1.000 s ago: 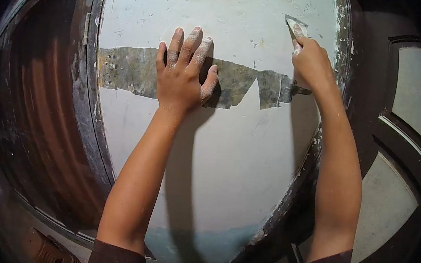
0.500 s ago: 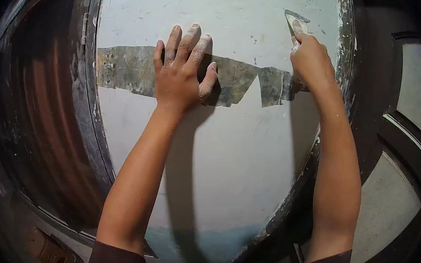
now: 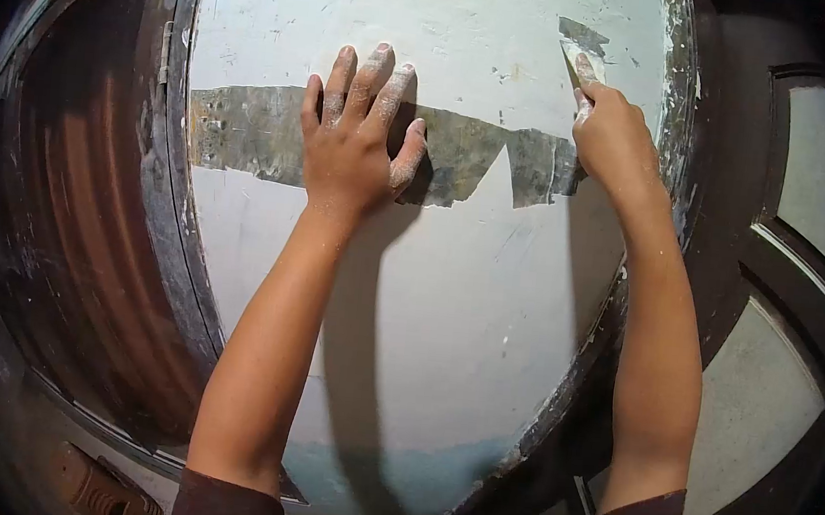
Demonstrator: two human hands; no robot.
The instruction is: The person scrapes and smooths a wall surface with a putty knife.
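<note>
White panel (image 3: 457, 310): near its right edge, I am keeping the right hand (image 3: 621, 143) closed around one scraper (image 3: 600, 71), its blade meeting a small bared grey patch (image 3: 581, 31), coating apparently lifting. Left hand (image 3: 347, 164): lying flat, fingers apart, across the dark band (image 3: 251, 136).

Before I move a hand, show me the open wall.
Open: the pale wall below the dark strip, between the forearms, and above the strip, between the left hand and the scraper. Crowded: the upper right, where the right hand, scraper and frame bunch together.
</note>
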